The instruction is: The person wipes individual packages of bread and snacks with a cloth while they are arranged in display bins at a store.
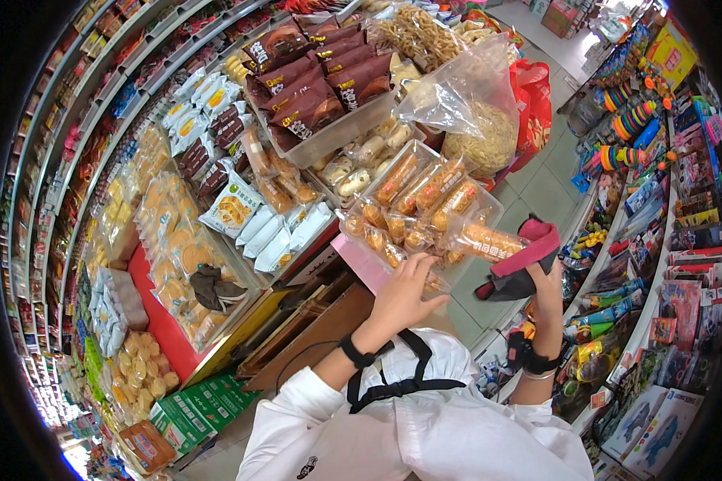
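My right hand (544, 279) grips a folded pink and dark grey cloth (526, 252), which lies against the end of a long packaged bread roll (487, 238). Whether the fingers also hold the roll is hidden by the cloth. My left hand (406, 288) is spread, palm down, at the near edge of a clear plastic bin (493, 210) of wrapped bread rolls. Its fingertips are close to the wrapped pieces; contact cannot be told. More wrapped rolls (451, 201) lie in rows and loosely in that bin.
Beyond the bin stand a tub (313, 147) of brown snack packets and a clear bag (481, 132) of grain-like snacks. A dark crumpled cloth (215, 288) lies on wrapped biscuits at left. A green carton (207, 409) sits below. Toy shelves (644, 240) line the right side.
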`<state>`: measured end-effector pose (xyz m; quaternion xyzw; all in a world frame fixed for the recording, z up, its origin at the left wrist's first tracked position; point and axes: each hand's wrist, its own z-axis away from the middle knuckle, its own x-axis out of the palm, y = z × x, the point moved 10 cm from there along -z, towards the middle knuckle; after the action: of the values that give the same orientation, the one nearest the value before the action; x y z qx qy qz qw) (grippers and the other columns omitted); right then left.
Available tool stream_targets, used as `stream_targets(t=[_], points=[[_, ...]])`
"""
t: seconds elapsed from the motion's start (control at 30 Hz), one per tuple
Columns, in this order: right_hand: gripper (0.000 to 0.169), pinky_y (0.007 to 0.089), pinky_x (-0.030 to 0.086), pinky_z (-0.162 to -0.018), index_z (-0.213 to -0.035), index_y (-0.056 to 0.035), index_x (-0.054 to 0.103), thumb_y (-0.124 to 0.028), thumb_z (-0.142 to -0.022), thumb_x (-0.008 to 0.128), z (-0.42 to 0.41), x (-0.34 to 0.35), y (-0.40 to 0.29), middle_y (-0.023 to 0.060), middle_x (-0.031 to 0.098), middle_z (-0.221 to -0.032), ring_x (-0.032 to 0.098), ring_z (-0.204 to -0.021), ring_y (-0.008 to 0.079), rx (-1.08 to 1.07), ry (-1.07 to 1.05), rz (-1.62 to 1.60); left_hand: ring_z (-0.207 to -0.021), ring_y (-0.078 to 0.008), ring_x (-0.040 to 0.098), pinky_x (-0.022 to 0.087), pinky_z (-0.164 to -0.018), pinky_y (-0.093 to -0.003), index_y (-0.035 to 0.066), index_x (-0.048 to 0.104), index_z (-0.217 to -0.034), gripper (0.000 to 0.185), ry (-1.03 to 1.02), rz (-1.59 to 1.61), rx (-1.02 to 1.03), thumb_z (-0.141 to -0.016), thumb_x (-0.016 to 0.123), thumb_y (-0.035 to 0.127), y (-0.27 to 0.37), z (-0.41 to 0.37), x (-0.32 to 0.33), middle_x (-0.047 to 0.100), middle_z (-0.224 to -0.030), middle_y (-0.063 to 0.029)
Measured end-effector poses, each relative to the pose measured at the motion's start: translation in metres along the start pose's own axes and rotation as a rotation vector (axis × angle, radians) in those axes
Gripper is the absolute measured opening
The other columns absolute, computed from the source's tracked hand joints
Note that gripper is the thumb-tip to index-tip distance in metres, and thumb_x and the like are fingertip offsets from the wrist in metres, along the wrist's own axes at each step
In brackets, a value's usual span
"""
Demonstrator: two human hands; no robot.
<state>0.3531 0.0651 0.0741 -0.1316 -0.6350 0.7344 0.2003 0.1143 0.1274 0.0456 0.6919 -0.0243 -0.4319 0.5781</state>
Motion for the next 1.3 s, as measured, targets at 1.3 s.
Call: stream_targets(t=[1.3], points=[[0.033,0.0422,0.049,-0.082,-0.104,0.0015,0.061,-0.030,-0.097,0.053,-0.023,0.091,0.085,0.0161,0.052,-0.114,0.057,-0.107,0.0324,-0.202,-0.304,0.977,-0.119,-0.0257,0.047,0.036,-0.098,-0.0422,0.007,0.059,-0.105,0.044,0.098,-0.617,0.162,-0.065,0.078,0.016,-0.052,-0.007,0.025,0.055,-0.111,-0.0070]])
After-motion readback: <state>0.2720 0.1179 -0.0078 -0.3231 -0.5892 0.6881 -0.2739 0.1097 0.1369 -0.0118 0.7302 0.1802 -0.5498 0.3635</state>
